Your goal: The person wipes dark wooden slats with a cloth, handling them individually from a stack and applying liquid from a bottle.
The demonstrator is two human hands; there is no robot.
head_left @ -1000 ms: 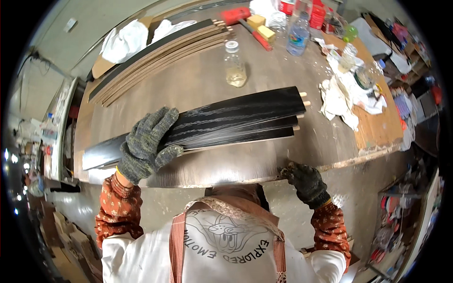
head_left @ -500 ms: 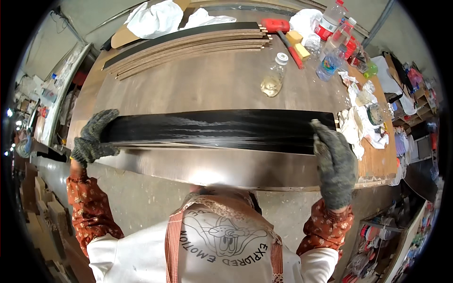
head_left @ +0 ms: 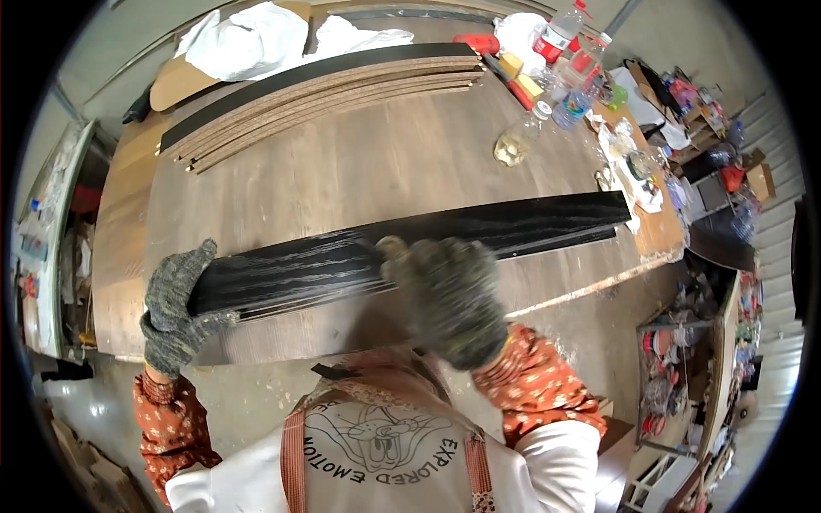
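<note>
My left hand [head_left: 178, 303], in a grey knitted glove, is clamping the left end of a stack of black boards [head_left: 539, 221], with the fingers reaching to its far edge and the thumb lying along its near edge. My right hand [head_left: 449, 299], gloved the same way, is showing blurred over the near edge around the middle of the stack; I cannot tell whether its fingers are closing on the boards or only resting there. The stack is lying across the near part of the brown table [head_left: 359, 162], its right end sitting higher in view, near some crumpled white cloth [head_left: 641, 195]. Beyond it, a second stack of boards [head_left: 325, 90] is lying at the far left, its edges showing brown. A capped clear bottle [head_left: 515, 145] is standing between the stacks toward the right, and a red-handled tool [head_left: 520, 96] is lying behind it beside yellow blocks [head_left: 530, 86].
</note>
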